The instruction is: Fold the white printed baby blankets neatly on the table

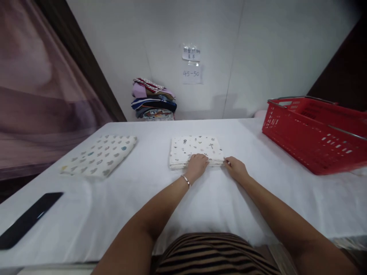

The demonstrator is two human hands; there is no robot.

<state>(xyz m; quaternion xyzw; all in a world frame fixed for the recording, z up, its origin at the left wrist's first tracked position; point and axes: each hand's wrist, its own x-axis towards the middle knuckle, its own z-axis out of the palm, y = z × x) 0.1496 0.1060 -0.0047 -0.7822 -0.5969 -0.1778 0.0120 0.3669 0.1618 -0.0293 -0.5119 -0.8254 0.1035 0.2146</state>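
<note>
A white folded cloth [195, 147] with small grey and dark prints lies in several layers at the middle of the table. My left hand [197, 165], with a bracelet at the wrist, is bent over its front edge, fingers together and gripping the layers; the thumb is hidden. At the front right corner, my right hand [234, 167] pinches the cloth's edge between thumb and fingers.
Another folded cloth [99, 156] with grey shapes lies to the left. A black phone-like slab [28, 221] is at the near left of the white table [120, 221]. A red basket [309, 137] stands right. Behind are stacked fabrics [153, 103] and wall notes [191, 74].
</note>
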